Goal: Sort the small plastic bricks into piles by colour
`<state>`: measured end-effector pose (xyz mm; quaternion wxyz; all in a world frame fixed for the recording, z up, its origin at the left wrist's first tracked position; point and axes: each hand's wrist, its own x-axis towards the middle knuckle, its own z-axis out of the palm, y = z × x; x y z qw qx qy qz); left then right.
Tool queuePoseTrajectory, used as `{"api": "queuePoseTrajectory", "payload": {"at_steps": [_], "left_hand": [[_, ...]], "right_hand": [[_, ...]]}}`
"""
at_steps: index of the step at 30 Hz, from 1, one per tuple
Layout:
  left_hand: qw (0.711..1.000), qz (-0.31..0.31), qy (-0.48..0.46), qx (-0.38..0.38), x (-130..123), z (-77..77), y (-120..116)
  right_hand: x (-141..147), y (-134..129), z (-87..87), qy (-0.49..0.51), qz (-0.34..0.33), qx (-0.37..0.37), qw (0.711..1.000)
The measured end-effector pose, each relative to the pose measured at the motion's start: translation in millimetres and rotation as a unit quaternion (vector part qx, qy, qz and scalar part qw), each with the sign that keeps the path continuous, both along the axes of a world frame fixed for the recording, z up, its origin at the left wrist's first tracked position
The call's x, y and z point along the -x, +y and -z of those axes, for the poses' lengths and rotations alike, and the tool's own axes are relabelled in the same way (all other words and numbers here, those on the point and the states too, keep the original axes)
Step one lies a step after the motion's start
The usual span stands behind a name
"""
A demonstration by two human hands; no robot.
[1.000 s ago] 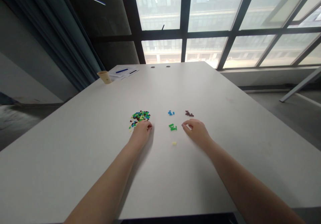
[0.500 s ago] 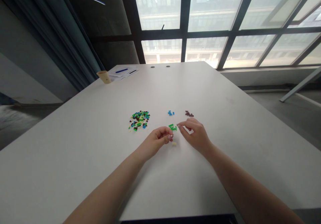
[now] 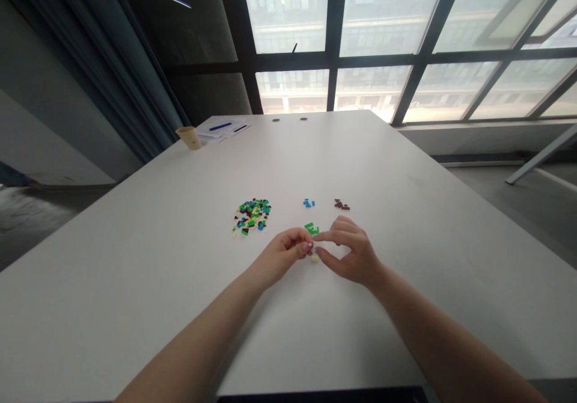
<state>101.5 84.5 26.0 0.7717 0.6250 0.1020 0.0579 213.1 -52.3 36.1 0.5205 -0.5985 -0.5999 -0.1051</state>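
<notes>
Your left hand (image 3: 282, 257) pinched shut, contents unclear | your right hand (image 3: 354, 254) open, curved | tiny yellow brick (image 3: 314, 259) between them: light, slick, pinch its sides

Tiny pale yellow plastic brick (image 3: 314, 259)

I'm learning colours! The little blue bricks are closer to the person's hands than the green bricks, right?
Not quite, it's the other way round: the head view shows the green bricks closer to the left hand and the right hand than the blue bricks.
</notes>
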Motion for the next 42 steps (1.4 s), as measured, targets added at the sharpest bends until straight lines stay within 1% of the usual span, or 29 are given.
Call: {"api": "queuePoseTrajectory", "payload": {"at_steps": [7,11,18,20,21,23,24,26,27,28,30,32,33,34,35,36,39,42], "left_hand": [[1.000,0.025,0.001,-0.004,0.2,4.5,0.4],[1.000,0.026,0.004,-0.007,0.5,4.7,0.8],[0.999,0.028,0.007,-0.032,-0.7,6.4,1.7],[0.998,0.014,0.018,-0.058,-0.6,6.1,3.8],[0.997,0.001,0.026,-0.074,0.0,5.4,6.0],[0.991,-0.032,0.053,-0.118,2.1,3.6,13.9],[0.985,-0.051,0.070,-0.147,3.7,2.6,19.6],[0.962,-0.093,0.108,-0.232,7.1,1.5,33.7],[0.942,-0.115,0.123,-0.290,8.9,1.8,41.4],[0.914,-0.140,0.136,-0.355,10.5,2.8,48.9],[0.845,-0.176,0.164,-0.477,13.4,7.0,62.2],[0.778,-0.185,0.192,-0.569,15.4,13.3,71.4],[0.752,-0.180,0.205,-0.600,16.0,16.7,74.3],[0.733,-0.172,0.216,-0.622,16.4,19.9,76.2],[0.721,-0.162,0.224,-0.635,16.6,22.6,77.3],[0.715,-0.154,0.228,-0.642,16.6,24.9,77.8],[0.718,-0.143,0.227,-0.643,15.7,28.5,78.3],[0.723,-0.145,0.220,-0.639,14.9,30.1,79.5]], "right_hand": [[-0.1,1.2,1.1,0.001,-0.024,0.014,1.000],[-1.1,1.3,1.8,0.000,-0.034,0.026,0.999],[0.5,2.7,2.2,0.000,-0.037,0.023,0.999],[-5.4,0.0,-1.3,0.001,-0.011,0.031,0.999],[-10.8,-2.7,-3.5,0.005,0.021,0.037,0.999],[-26.1,-10.1,-7.0,0.030,0.120,0.067,0.990],[-35.0,-14.4,-7.6,0.056,0.185,0.087,0.977],[-52.7,-22.1,-4.8,0.110,0.286,0.177,0.935],[-60.4,-25.0,-1.3,0.132,0.314,0.233,0.911],[-66.9,-26.9,3.5,0.145,0.325,0.286,0.890],[-76.1,-28.1,15.8,0.153,0.323,0.363,0.860],[-81.3,-27.1,28.3,0.150,0.318,0.401,0.846],[-83.0,-26.3,33.7,0.148,0.315,0.409,0.844],[-84.4,-25.6,37.9,0.145,0.311,0.415,0.843],[-85.6,-25.1,41.1,0.144,0.306,0.419,0.843],[-86.6,-24.8,43.1,0.143,0.300,0.423,0.843],[-88.8,-24.8,43.9,0.146,0.291,0.439,0.838],[-89.0,-25.8,40.2,0.151,0.289,0.447,0.833]]}}
